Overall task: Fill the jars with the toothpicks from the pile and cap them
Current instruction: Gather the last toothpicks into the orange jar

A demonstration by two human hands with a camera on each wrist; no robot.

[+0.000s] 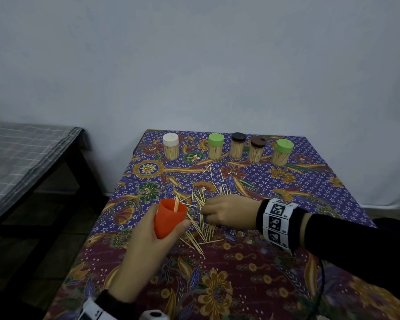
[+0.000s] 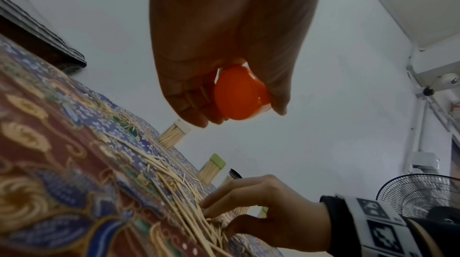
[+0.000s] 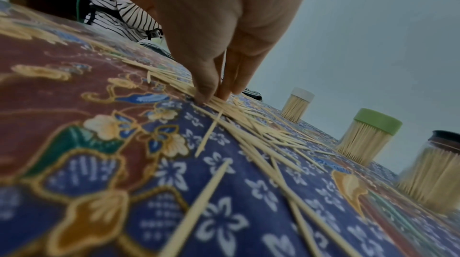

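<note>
The left hand (image 1: 148,236) curls its fingers (image 2: 191,101) round an orange jar (image 1: 169,218), held just above the table (image 1: 333,185) with a few toothpicks inside. Beside it, the right hand (image 1: 229,213) presses its bunched fingers (image 3: 211,86) onto the toothpick pile (image 1: 201,218), pinching some. Five capped jars (image 1: 237,145) stand along the far edge.

We see a batik tablecloth (image 1: 252,273) in purple, maroon and gold florals covering the table. Left of it stands a dark-framed piece of furniture under a grey checked cover (image 1: 21,158), perhaps a bed. A pale wall (image 1: 194,65) rises behind. A standing fan (image 2: 420,192) shows in the left wrist view.
</note>
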